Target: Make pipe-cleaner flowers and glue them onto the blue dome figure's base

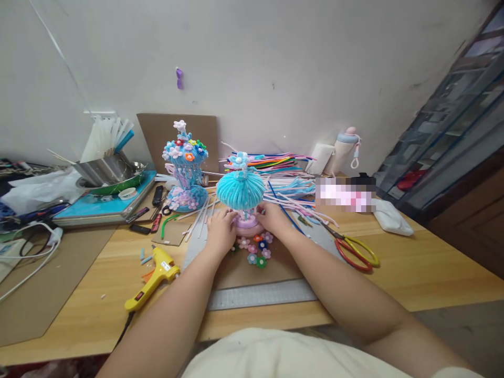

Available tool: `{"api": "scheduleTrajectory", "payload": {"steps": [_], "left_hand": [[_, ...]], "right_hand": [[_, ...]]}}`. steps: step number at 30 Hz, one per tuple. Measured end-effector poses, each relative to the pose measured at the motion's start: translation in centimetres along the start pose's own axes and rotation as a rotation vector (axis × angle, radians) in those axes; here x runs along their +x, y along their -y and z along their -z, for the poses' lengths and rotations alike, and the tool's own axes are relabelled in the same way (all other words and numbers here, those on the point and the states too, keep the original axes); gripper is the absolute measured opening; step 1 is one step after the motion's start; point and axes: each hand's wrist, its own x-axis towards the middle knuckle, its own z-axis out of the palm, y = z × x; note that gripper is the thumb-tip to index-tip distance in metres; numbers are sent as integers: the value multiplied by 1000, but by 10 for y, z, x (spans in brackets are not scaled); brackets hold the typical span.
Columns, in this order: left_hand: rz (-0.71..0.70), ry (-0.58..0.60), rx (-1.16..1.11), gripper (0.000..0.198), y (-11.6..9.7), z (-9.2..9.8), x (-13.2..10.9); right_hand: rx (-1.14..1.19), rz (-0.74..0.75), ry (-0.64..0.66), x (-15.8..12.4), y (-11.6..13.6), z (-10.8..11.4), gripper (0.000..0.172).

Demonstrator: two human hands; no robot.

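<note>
A pipe-cleaner carousel (241,190) stands upright in front of me, with a turquoise pleated dome, a flower on top and a pink-purple round base. My left hand (221,231) grips the left side of its base with curled fingers. From the right, my right hand (273,219) holds it between dome and base; its fingertips are partly hidden behind the beaded strands. Several small pipe-cleaner flowers (252,249) in mixed colours lie just before the base on a brown board (244,275). Behind to the left stands a second, finished-looking carousel (185,152) with flowers over its dome.
A yellow glue gun (157,275) lies left of my left forearm. Red-and-yellow-handled scissors (356,253) rest on the right. Bundles of pipe cleaners (291,186) spread behind the carousel. A metal ruler (262,295) lies along the front, and a metal bowl (103,169) stands back left.
</note>
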Motion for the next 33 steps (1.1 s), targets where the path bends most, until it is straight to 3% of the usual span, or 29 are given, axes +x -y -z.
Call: {"api": "scheduleTrajectory", "payload": {"steps": [11,17,27,33], "left_hand": [[-242,73,114,23,-5,7,-5],[-270,106,153,26,-8,2,-1],[-229,99,118,24,-6,5,2],[-32,-4,73,27,8,4,3]], "right_hand": [[13,259,24,-2,-13,4,27],[10,275,29,-3,-11,7,28],[-19,176,0,-3,-12,8,31],[-63,53,-73,2,-24,1,35]]}}
